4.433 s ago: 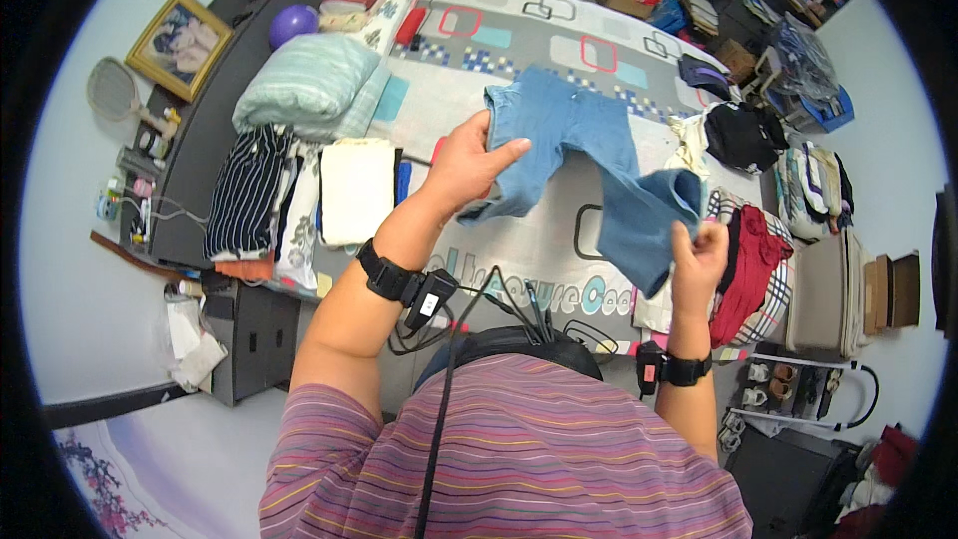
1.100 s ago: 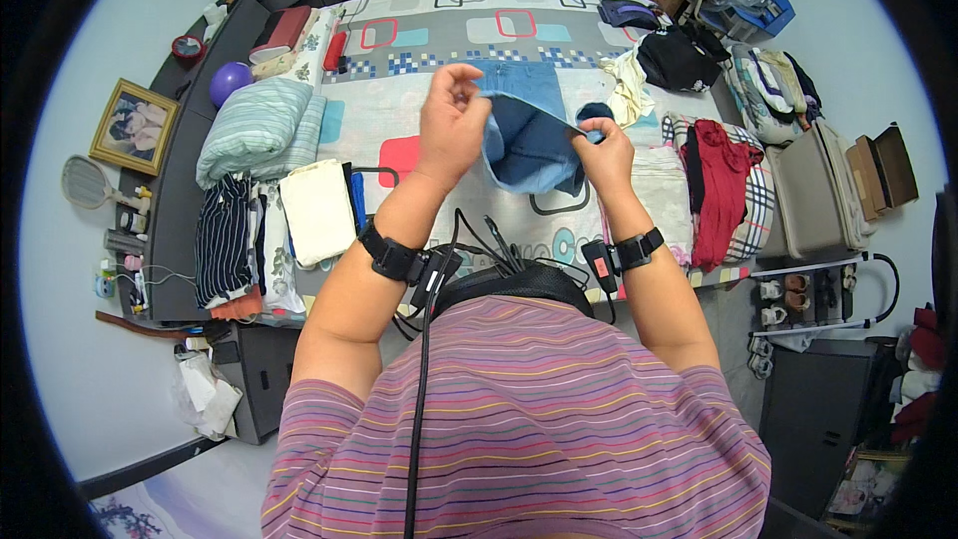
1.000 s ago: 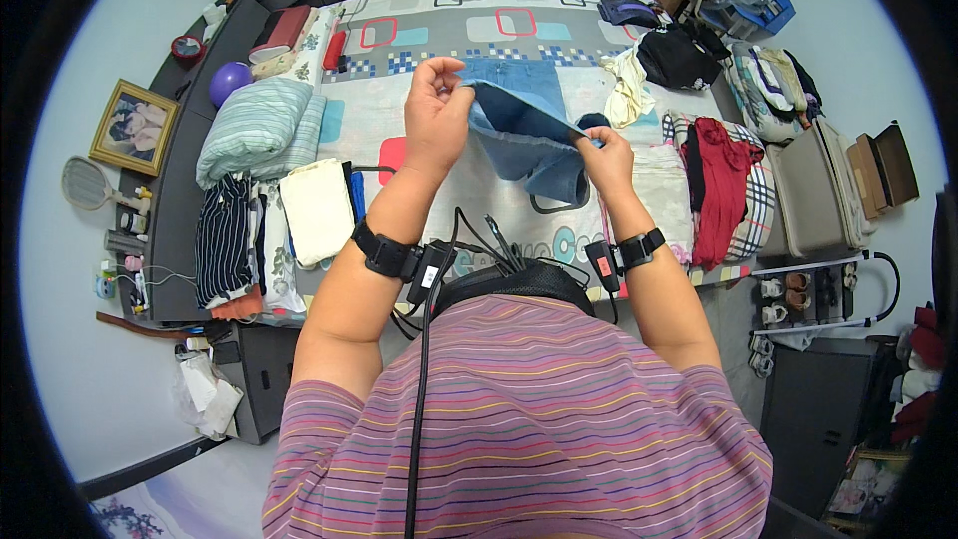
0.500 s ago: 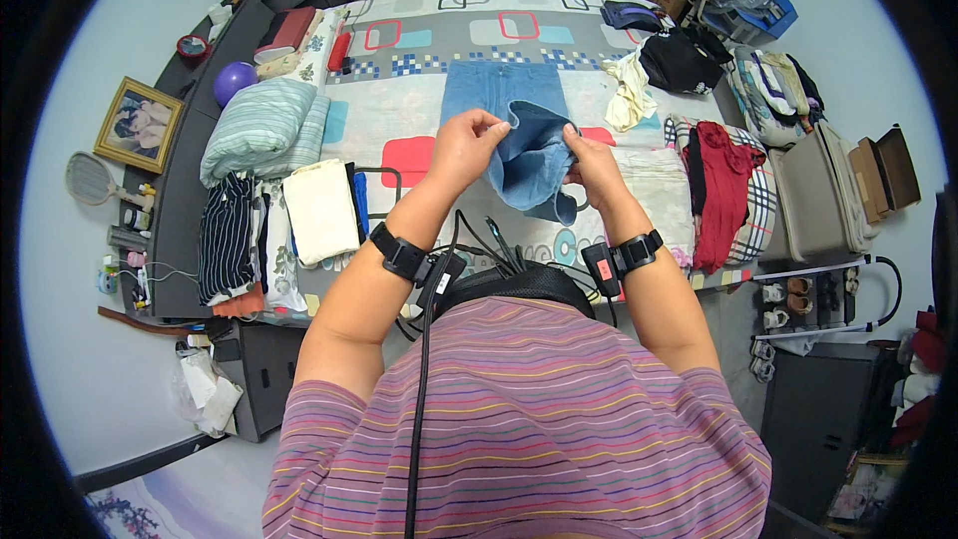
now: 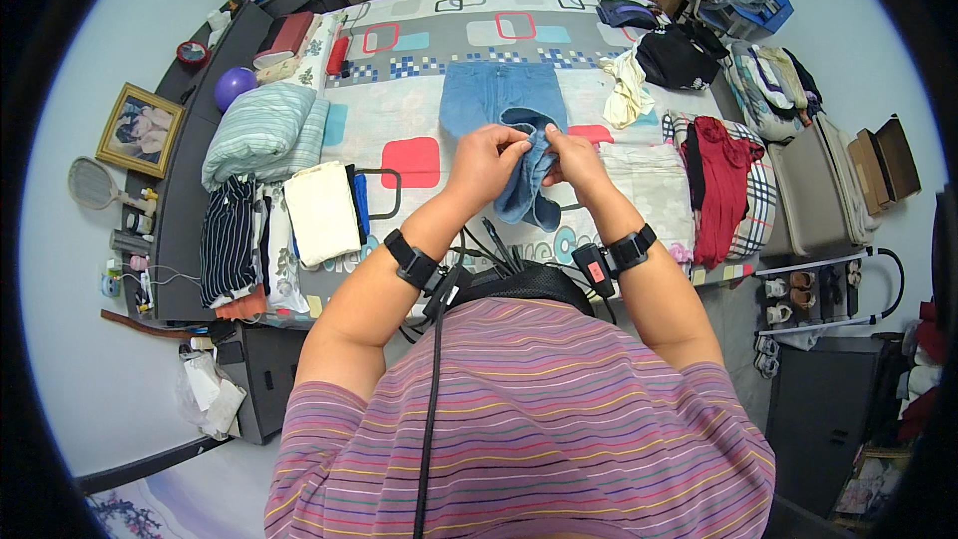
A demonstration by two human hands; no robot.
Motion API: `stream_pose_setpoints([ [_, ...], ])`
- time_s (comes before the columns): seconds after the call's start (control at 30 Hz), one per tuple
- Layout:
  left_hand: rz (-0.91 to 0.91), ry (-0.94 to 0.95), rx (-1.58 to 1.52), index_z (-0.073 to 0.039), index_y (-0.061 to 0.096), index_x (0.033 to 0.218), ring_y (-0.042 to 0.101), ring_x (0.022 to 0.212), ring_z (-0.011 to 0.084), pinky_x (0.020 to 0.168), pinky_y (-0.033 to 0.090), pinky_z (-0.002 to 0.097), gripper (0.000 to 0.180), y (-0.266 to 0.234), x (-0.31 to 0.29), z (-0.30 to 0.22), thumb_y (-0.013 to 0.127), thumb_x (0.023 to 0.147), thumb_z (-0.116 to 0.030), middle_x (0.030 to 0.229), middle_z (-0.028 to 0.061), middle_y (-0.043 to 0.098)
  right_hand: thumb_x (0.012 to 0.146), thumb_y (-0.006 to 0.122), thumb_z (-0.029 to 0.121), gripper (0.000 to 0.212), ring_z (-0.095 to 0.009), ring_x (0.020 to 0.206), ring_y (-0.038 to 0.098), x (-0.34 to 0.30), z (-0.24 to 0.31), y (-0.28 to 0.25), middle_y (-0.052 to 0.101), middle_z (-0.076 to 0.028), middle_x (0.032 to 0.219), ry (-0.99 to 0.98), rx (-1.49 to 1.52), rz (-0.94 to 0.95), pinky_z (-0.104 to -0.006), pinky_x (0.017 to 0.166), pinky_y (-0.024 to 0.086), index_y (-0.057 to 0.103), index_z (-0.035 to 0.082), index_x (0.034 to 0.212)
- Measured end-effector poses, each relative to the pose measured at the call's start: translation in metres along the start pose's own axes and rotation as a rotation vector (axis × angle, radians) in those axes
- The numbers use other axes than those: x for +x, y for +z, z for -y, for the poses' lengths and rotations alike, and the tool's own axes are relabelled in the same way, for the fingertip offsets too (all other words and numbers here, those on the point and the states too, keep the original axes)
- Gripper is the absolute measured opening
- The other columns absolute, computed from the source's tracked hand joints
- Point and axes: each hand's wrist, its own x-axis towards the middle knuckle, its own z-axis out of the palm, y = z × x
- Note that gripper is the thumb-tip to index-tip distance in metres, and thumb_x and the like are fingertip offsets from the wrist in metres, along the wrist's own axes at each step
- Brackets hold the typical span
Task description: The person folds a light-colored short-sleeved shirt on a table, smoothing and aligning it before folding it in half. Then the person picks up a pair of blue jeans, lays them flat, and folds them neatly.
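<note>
Light-blue denim jeans [image 5: 499, 90] lie in front of me, their far part flat on the bed. Their near part is lifted and bunched between my hands. My left hand [image 5: 486, 162] pinches the bunched denim on its left side. My right hand [image 5: 577, 160] grips the same cloth on the right, thumb on top. The two hands are close together, and a loose edge of the denim hangs below them. Some of the right fingers are hidden behind the cloth.
On the left of the patterned bed sheet [image 5: 409, 162] are a folded cream cloth [image 5: 321, 212], striped dark clothing [image 5: 228, 245] and a pale striped quilt [image 5: 261, 130]. On the right lie a red garment [image 5: 720, 190], a black garment [image 5: 681, 60] and a cream cloth [image 5: 627, 90].
My hands have come closer together and the right one has moved left. The open, spread denim between them is now gathered into a narrower bunch.
</note>
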Motion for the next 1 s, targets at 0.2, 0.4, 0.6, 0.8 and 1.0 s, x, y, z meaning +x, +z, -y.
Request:
stream_pose_setpoints([
  [0.2,-0.079,0.258,0.259,-0.004,0.07,0.084,0.065,0.074,0.0291,0.064,0.051,0.0374,0.008,0.005,-0.005,-0.005,0.069,0.081,-0.012,0.08,0.0107,0.067,0.096,0.053,0.041,0.048,-0.016,0.048,0.059,-0.007,0.002,0.007,0.061,-0.008,0.066,-0.053,-0.073,-0.009,-0.0279,0.043,0.051,0.064,-0.003,0.08],
  [0.4,0.058,0.134,0.067,-0.002,0.067,0.097,0.064,0.073,0.025,0.068,0.053,0.0346,0.026,0.005,-0.011,-0.006,0.075,0.078,-0.017,0.089,0.0122,0.064,0.096,0.051,0.04,0.05,-0.018,0.049,0.06,-0.006,-0.002,0.007,0.062,-0.009,0.066,-0.069,-0.13,-0.02,-0.0291,0.044,0.049,0.065,-0.005,0.079],
  [0.6,0.134,-0.049,0.063,-0.004,0.061,0.102,0.061,0.081,0.017,0.071,0.051,0.0298,0.041,0.011,-0.012,0.002,0.083,0.071,-0.019,0.089,0.0072,0.064,0.095,0.053,0.044,0.052,-0.018,0.055,0.061,-0.004,-0.008,0.006,0.062,-0.01,0.071,-0.053,-0.184,0.045,-0.0284,0.047,0.052,0.064,-0.006,0.086],
  [0.8,0.21,-0.215,-0.301,-0.005,0.061,0.099,0.059,0.076,0.011,0.072,0.049,0.0263,0.02,0.008,-0.002,0.024,0.071,0.085,-0.015,0.087,0.0016,0.066,0.095,0.054,0.045,0.051,-0.015,0.052,0.058,-0.009,-0.004,0.007,0.063,-0.007,0.068,-0.127,-0.264,0.103,-0.0264,0.047,0.051,0.07,-0.002,0.087],
  [1.0,-0.037,-0.004,0.026,-0.005,0.061,0.098,0.06,0.083,0.015,0.076,0.049,0.0306,0.018,-0.061,0.051,0.026,0.065,0.089,-0.021,0.09,0.0053,0.064,0.094,0.058,0.041,0.042,-0.009,0.053,0.057,-0.005,0.055,-0.031,0.067,-0.003,0.071,-0.451,-0.387,-0.042,-0.0238,0.048,0.047,0.074,0.003,0.087],
])
